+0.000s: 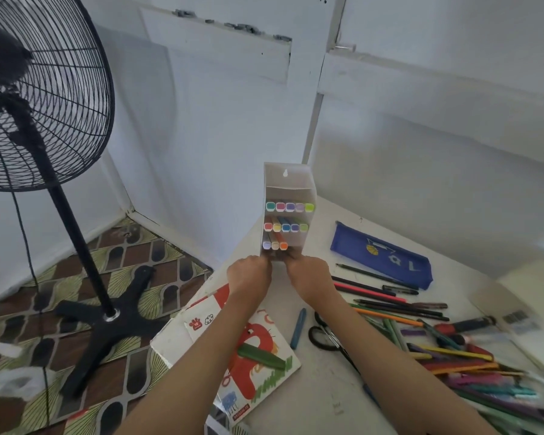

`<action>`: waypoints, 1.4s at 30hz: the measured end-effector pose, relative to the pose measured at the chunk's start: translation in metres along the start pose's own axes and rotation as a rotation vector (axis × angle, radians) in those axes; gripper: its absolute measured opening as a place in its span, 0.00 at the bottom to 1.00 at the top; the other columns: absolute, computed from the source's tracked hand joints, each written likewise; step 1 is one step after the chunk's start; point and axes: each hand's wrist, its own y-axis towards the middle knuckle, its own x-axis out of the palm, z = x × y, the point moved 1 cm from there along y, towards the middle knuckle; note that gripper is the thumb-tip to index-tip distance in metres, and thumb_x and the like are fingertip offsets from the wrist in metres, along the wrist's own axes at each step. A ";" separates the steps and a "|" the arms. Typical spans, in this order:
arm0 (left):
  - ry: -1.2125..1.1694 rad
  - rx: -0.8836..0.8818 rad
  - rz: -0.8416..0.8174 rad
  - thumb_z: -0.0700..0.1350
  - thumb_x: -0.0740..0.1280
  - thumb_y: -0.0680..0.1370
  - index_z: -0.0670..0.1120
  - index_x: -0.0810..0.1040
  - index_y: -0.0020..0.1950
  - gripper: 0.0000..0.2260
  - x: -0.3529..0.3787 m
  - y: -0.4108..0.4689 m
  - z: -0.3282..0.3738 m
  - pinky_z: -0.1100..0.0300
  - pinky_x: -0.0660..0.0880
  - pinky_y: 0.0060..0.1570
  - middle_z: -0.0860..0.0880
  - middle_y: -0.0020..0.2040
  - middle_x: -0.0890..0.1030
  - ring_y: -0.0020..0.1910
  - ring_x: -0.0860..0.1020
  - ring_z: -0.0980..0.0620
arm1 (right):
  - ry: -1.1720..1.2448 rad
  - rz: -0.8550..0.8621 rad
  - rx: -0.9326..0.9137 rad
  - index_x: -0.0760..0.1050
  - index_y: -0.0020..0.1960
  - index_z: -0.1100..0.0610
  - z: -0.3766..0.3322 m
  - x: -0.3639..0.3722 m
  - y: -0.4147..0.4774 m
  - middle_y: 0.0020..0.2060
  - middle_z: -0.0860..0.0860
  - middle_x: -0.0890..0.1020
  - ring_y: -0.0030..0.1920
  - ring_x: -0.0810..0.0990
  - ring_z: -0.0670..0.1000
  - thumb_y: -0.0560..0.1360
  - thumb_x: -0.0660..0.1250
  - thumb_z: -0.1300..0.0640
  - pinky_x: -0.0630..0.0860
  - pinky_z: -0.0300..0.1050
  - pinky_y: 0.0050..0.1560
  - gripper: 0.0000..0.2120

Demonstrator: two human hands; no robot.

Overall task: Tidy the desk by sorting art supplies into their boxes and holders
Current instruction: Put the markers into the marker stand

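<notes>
A clear plastic marker box stands upright at the far edge of the white desk, with rows of coloured markers showing their caps. My left hand and my right hand both grip the box's lower end, fingers curled round it. Loose pencils and pens lie spread to the right. A blue crayon lies just right of my right forearm. A green crayon rests on a red-and-white drawing book.
A blue pencil pouch lies at the back right. Black scissors lie by the pens. A cream notebook is at the right edge. A black standing fan stands on the patterned floor to the left, off the desk.
</notes>
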 end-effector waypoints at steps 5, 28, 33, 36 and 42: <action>-0.067 0.020 0.061 0.46 0.57 0.82 0.50 0.75 0.60 0.10 -0.002 -0.006 0.002 0.63 0.75 0.43 0.51 0.49 0.80 0.40 0.77 0.53 | 0.112 -0.008 0.026 0.58 0.75 0.52 0.003 0.007 -0.009 0.51 0.55 0.79 0.43 0.79 0.56 0.79 0.55 0.62 0.71 0.46 0.40 0.25; -0.733 0.497 -0.226 0.42 0.63 0.78 0.47 0.76 0.63 0.13 -0.016 -0.060 0.261 0.57 0.72 0.58 0.48 0.57 0.76 0.53 0.76 0.50 | 0.438 0.525 0.974 0.68 0.67 0.62 0.265 -0.064 -0.310 0.64 0.59 0.71 0.61 0.71 0.59 0.73 0.63 0.68 0.69 0.48 0.56 0.22; -0.833 0.461 -0.304 0.42 0.65 0.77 0.46 0.72 0.66 0.17 -0.020 -0.075 0.345 0.60 0.71 0.51 0.45 0.59 0.74 0.52 0.76 0.48 | 0.855 0.296 1.138 0.55 0.75 0.57 0.323 -0.059 -0.325 0.66 0.55 0.68 0.59 0.75 0.61 0.78 0.63 0.53 0.76 0.51 0.46 0.30; -0.884 0.400 -0.364 0.42 0.65 0.77 0.47 0.66 0.71 0.22 -0.015 -0.083 0.383 0.61 0.68 0.55 0.45 0.64 0.71 0.59 0.72 0.47 | 1.097 0.181 1.068 0.66 0.65 0.59 0.334 -0.059 -0.319 0.55 0.56 0.77 0.45 0.81 0.56 0.78 0.63 0.52 0.78 0.50 0.38 0.18; -1.135 0.088 -0.321 0.44 0.64 0.77 0.50 0.59 0.73 0.26 -0.014 -0.092 0.429 0.46 0.77 0.53 0.45 0.68 0.59 0.53 0.70 0.46 | 1.038 0.313 0.789 0.71 0.51 0.58 0.332 -0.064 -0.314 0.46 0.55 0.76 0.42 0.77 0.52 0.76 0.67 0.57 0.78 0.49 0.44 0.08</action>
